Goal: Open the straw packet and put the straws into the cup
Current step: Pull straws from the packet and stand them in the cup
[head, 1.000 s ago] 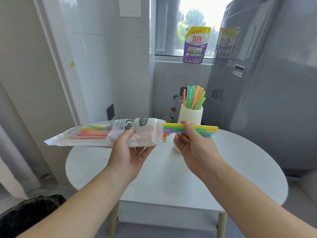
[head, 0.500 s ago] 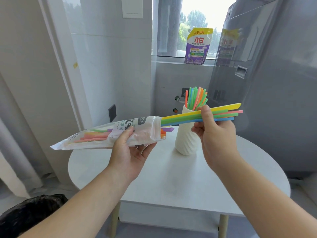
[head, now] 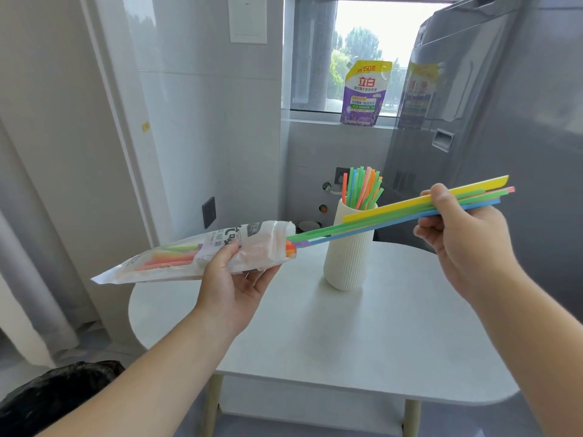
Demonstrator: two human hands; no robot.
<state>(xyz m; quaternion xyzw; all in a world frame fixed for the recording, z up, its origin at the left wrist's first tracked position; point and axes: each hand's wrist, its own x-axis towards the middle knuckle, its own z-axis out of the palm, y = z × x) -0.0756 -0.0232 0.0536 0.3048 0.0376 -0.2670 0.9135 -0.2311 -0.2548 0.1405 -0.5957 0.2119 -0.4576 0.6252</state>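
Black bin bag (head: 56, 395): bottom-left corner on the floor, well apart from the table.
Straw packet (head: 142, 266): held in the air over the table's left edge, lying nearly flat, sealed end to the left and lower, open mouth to the right.
Straws inside packet (head: 173, 257): I see pink, orange, yellow and green through the clear plastic; orange and purple ends poke out at the mouth.
Left hand (head: 233, 288): grips the packet near its middle, thumb on top, fingers curled underneath.
Table (head: 362, 335): white, rounded top, pale legs.
Cup (head: 347, 263): white, ribbed, upright on the table behind the packet mouth.
Straws in cup (head: 362, 187): a fan of green, orange, blue and pink standing in it, leaning slightly right.
Detergent pouch (head: 366, 93): purple and yellow, upright on the window sill above the cup.
Drawn bundle (head: 394, 208): yellow, green, pink and blue straws, tilted up to the right, crossing in front of the cup's upper part. The green and blue ends reach the packet mouth; the yellow end is clear of it. I cannot tell whether any end is inside.
Right hand (head: 463, 234): pinches the bundle near its right end, thumb on top, fingers curled below.
Grey appliance (head: 520, 121): fills the right side behind the hand.
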